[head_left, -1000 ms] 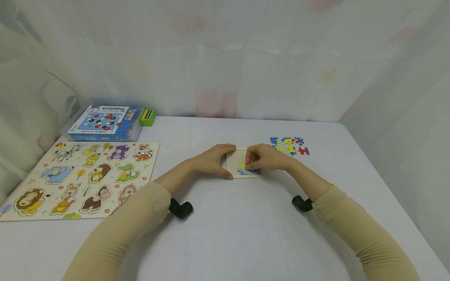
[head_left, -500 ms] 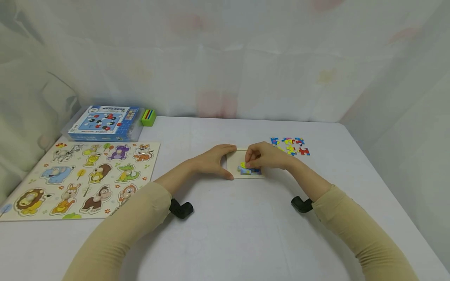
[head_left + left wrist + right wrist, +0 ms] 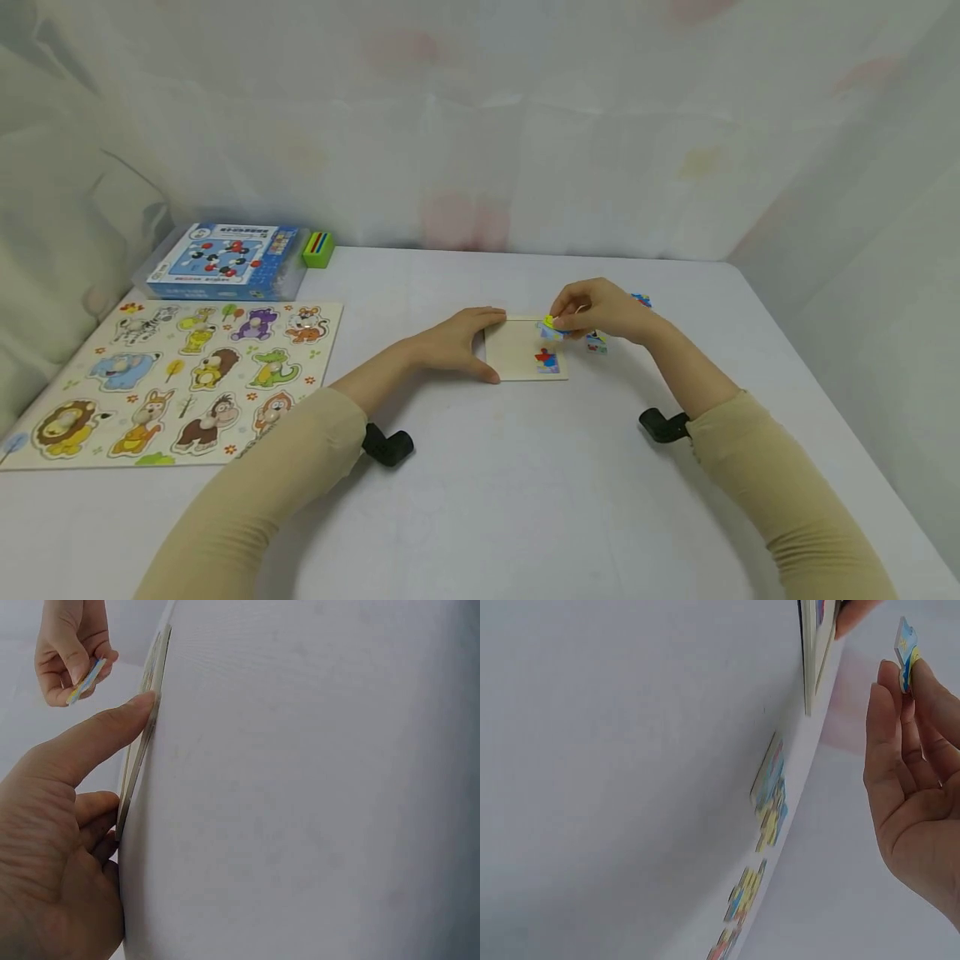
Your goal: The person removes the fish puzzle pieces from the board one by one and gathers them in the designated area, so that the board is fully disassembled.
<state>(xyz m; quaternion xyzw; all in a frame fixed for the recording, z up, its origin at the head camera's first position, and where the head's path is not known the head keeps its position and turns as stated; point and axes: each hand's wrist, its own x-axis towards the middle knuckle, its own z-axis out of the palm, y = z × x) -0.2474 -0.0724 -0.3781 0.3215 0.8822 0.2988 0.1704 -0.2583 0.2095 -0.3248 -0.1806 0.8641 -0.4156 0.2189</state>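
Observation:
A pale wooden puzzle board (image 3: pixel 513 348) lies flat in the middle of the table. My left hand (image 3: pixel 450 340) holds its left end, thumb on the near edge and fingers at the far edge. My right hand (image 3: pixel 607 310) pinches a blue-and-yellow puzzle piece (image 3: pixel 551 329) between thumb and fingers, raised over the board's right side. In the right wrist view that puzzle piece (image 3: pixel 907 652) is tilted up on edge. Another puzzle piece (image 3: pixel 547 361), red and blue, lies in the board's lower right corner.
Several loose puzzle pieces lie right of the board, partly hidden by my right hand; one loose piece (image 3: pixel 597 342) shows below it. On the left lies a large animal puzzle (image 3: pixel 168 371), with a blue box (image 3: pixel 217 262) and a green block (image 3: pixel 318 250) behind it.
My right hand has lifted the blue-and-yellow puzzle piece from the board's lower right and moved up and rightward, uncovering the red-and-blue piece. The left hand has stayed in place.

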